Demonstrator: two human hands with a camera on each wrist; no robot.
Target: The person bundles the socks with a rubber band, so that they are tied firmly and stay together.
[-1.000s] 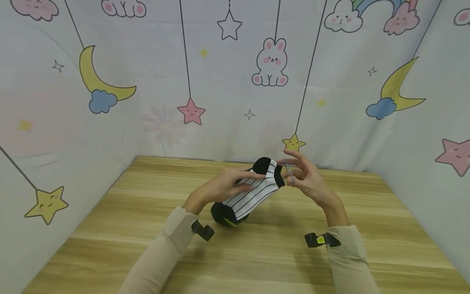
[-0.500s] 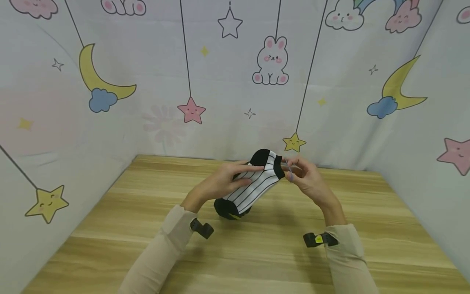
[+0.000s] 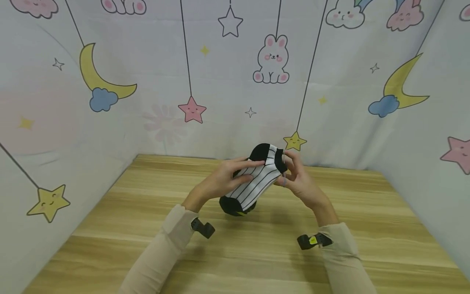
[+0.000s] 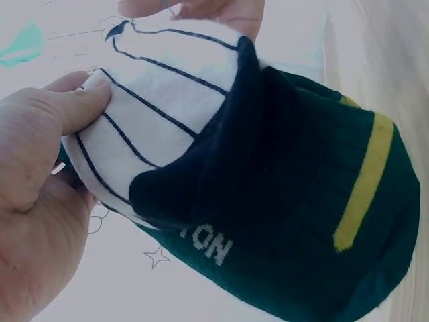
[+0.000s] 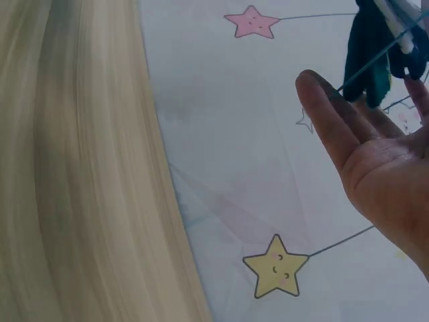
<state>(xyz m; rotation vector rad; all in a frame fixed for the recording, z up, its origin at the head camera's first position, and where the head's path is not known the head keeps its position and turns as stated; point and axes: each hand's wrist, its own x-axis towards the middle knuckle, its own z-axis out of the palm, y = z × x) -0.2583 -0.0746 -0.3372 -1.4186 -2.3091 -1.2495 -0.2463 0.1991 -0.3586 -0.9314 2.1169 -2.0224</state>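
My left hand grips a bundle of socks, thumb on top. Uppermost is a white sock with thin black stripes and black toe, heel and cuff. Beneath it, the left wrist view shows a dark green sock with a yellow bar and white lettering. My right hand is at the cuff end, its bent fingers stretching a thin bluish elastic band that crosses the cuff. In the right wrist view that band runs taut from the fingertips past the dark socks.
The socks are held above a wood-grain table. A white cloth backdrop with printed stars, moons and rabbits rises behind the table and along both sides. Each wrist carries a small black camera.
My right hand has moved left, bringing the band from beside the cuff onto the sock opening. The left hand and socks have risen slightly, the toe end shifting right.
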